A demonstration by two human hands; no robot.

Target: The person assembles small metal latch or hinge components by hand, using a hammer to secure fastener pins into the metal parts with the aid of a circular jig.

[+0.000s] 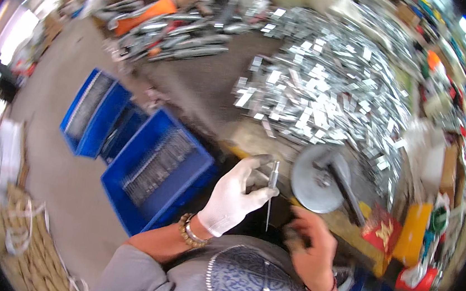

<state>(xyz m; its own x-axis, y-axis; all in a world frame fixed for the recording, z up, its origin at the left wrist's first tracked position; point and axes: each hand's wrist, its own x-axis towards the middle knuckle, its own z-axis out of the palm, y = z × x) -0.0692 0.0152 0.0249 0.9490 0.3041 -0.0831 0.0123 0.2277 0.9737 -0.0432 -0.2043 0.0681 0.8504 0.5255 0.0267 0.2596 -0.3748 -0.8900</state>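
Observation:
My left hand [235,193], in a white glove, grips a small metal piece [273,177] with a thin pin or wire hanging down from it. It is held upright just left of a round grey metal disc [312,181] with a dark lever arm across it. My bare right hand [313,248] sits lower, below the disc, fingers curled around something small and dark that I cannot make out. A bead bracelet is on my left wrist, a red band on my right.
A large heap of shiny flat metal strips [328,93] covers the bench behind the disc. Blue crates [155,169] [93,109] with rows of metal parts stand on the floor to the left. Red and yellow packets [398,234] lie at right. Woven sacks [22,232] at lower left.

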